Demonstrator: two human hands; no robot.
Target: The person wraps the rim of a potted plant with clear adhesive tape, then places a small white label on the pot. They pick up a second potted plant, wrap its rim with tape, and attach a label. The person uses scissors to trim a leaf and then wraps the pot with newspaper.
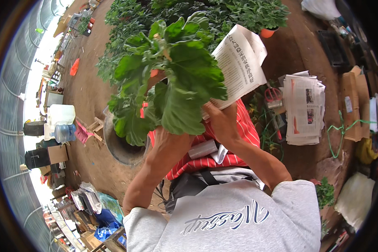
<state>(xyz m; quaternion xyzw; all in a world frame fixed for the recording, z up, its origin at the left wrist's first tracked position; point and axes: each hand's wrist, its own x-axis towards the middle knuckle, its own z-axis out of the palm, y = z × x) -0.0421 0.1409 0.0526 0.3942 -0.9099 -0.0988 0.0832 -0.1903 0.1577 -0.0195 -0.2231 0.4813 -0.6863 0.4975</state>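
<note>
A large leafy green plant [184,85] rises in front of my lap, its broad lobed leaves close to the camera. My left hand [173,141] grips it from below; the fingers are hidden under the leaves. My right hand [222,121] pinches the lower edge of a folded newspaper sheet [239,66], which stands tilted against the right side of the plant. Red striped cloth [247,126] covers my lap, with a grey roll [203,149] lying on it.
To the right lie a newspaper stack [304,110], red-handled scissors [273,94] and green twine [341,132]. Potted plants crowd the ground ahead, one in an orange pot [268,32]. A dark round basin [123,145] sits left, near a pink dustpan [83,131] and a water jug [65,133].
</note>
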